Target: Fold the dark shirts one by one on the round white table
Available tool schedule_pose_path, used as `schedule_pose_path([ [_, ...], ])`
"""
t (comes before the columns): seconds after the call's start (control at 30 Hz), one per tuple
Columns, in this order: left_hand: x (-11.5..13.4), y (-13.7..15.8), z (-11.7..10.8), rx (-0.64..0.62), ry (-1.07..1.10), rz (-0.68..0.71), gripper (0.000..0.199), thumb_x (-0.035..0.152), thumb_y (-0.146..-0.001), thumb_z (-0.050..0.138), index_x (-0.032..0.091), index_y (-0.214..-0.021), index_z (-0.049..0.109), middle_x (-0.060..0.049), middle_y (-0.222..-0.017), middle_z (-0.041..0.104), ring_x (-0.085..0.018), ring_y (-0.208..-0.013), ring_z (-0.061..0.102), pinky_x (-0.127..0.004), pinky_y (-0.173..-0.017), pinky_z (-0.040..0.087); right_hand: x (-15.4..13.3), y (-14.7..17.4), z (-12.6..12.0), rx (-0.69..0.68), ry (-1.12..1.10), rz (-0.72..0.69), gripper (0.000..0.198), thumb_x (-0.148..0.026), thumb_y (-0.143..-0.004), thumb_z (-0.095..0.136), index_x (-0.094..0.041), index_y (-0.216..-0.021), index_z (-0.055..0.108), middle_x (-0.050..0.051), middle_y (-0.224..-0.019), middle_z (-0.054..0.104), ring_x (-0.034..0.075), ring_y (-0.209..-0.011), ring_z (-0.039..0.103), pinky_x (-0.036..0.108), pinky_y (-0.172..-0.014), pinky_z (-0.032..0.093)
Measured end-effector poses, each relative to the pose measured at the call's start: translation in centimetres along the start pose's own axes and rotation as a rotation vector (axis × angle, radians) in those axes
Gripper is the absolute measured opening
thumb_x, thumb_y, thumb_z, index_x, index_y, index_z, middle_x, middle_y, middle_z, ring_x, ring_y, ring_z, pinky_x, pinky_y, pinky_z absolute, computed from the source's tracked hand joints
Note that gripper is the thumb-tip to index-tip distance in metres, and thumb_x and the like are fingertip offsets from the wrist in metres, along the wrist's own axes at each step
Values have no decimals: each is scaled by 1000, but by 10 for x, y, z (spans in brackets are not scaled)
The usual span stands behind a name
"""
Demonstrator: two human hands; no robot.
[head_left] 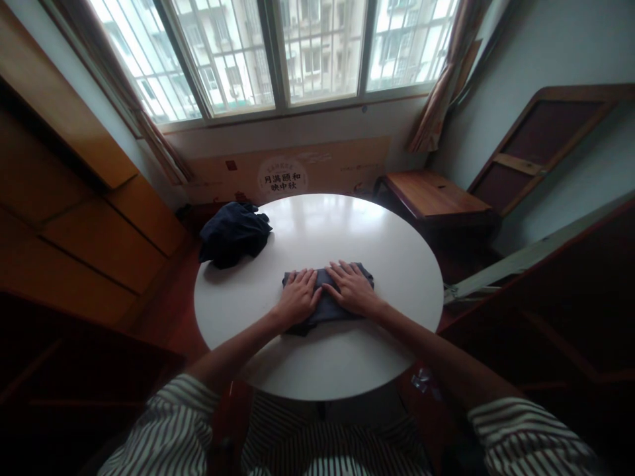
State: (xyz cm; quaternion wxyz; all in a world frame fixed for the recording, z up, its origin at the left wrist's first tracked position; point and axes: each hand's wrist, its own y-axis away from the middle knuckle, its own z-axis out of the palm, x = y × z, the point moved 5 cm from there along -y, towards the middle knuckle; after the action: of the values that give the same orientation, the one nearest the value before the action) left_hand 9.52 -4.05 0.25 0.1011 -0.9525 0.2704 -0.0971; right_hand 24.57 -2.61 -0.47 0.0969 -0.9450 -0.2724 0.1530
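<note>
A folded dark grey-blue garment (330, 309) lies in a flat bundle near the middle of the round white table (317, 370). My left hand (299, 295) rests flat on its left part, fingers stretched forward. On its right part lies my right hand (351, 289), palm down with the fingers spread. Both thumbs point inward, with a strip of cloth showing between them. What kind of garment it is, I cannot tell. A crumpled dark navy cloth (234, 233) sits in a heap at the table's left back edge, apart from both hands.
Beyond the table on the right stands a small wooden table (431, 192). Wooden cabinets (104, 238) line the left side. A printed cardboard panel (337, 162) leans below the window (322, 53), and curtains (436, 99) hang beside it.
</note>
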Motion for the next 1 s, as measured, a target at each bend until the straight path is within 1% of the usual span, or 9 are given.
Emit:
schedule_pose_path([
  [0.07, -8, 10, 12, -25, 2, -51, 52, 39, -102, 35, 14, -147, 42, -16, -151, 44, -32, -143, 34, -52, -118, 21, 23, 6, 7, -4, 5, 136, 63, -51, -99, 40, -10, -145, 46, 20, -154, 40, 35, -144, 32, 55, -118, 22],
  [0.17, -23, 32, 15, -35, 17, -163, 61, 49, -100, 36, 19, -153, 33, -13, -159, 32, -35, -148, 22, -54, -116, 25, 54, 18, 8, -10, -83, 261, 65, -48, -99, 39, -5, -146, 42, 22, -154, 38, 32, -145, 32, 48, -119, 26],
  [0.3, -31, 45, 4, -56, -6, -259, 66, 51, -99, 39, 17, -154, 30, -17, -161, 26, -38, -148, 22, -59, -113, 26, 79, 30, -12, 150, -225, 313, 52, -38, -96, 43, -3, -132, 57, 25, -139, 55, 32, -133, 49, 46, -112, 38],
  [0.4, -20, 32, -8, -30, -14, -150, 54, 42, -100, 41, 16, -146, 43, -17, -153, 41, -36, -146, 27, -61, -115, 22, 94, 34, -31, 281, -366, 408, 40, -35, -92, 51, -8, -118, 67, 20, -114, 69, 29, -101, 68, 41, -90, 54],
  [0.5, 0, 3, -12, -2, 88, 25, 42, 30, -101, 37, 15, -138, 52, -16, -143, 53, -29, -137, 44, -51, -115, 31, 99, 28, -33, 218, -571, 501, 35, -32, -86, 60, -11, -112, 70, 14, -99, 74, 22, -79, 70, 33, -73, 57],
  [0.6, 23, -29, -2, -2, 171, 148, 41, 27, -101, 36, 14, -135, 54, -17, -142, 53, -27, -133, 50, -45, -112, 38, 97, 19, -26, 173, -694, 564, 26, -25, -80, 65, -13, -100, 74, 12, -96, 75, 21, -78, 70, 30, -73, 56],
  [0.7, 41, -49, 15, -37, 201, 204, 44, 32, -102, 35, 16, -141, 49, -17, -147, 49, -28, -135, 47, -50, -113, 36, 92, 12, -19, 181, -779, 612, 21, -21, -73, 67, -13, -91, 75, 10, -87, 76, 22, -78, 69, 30, -70, 56],
  [0.9, 53, -51, 25, -27, 239, 173, 51, 35, -103, 32, 17, -150, 35, -16, -155, 38, -30, -143, 37, -56, -115, 29, 85, 11, -5, 57, -1307, 672, 11, -23, -67, 69, -14, -73, 71, 9, -72, 73, 20, -69, 67, 30, -67, 56],
  [1.0, 56, -48, 22, -4, 239, 217, 47, 34, -103, 34, 23, -149, 38, -13, -155, 39, -31, -144, 34, -58, -114, 30, 88, 14, -10, 15, -1285, 679, 15, -30, -68, 69, -16, -71, 67, 6, -67, 69, 16, -61, 61, 25, -57, 50],
])
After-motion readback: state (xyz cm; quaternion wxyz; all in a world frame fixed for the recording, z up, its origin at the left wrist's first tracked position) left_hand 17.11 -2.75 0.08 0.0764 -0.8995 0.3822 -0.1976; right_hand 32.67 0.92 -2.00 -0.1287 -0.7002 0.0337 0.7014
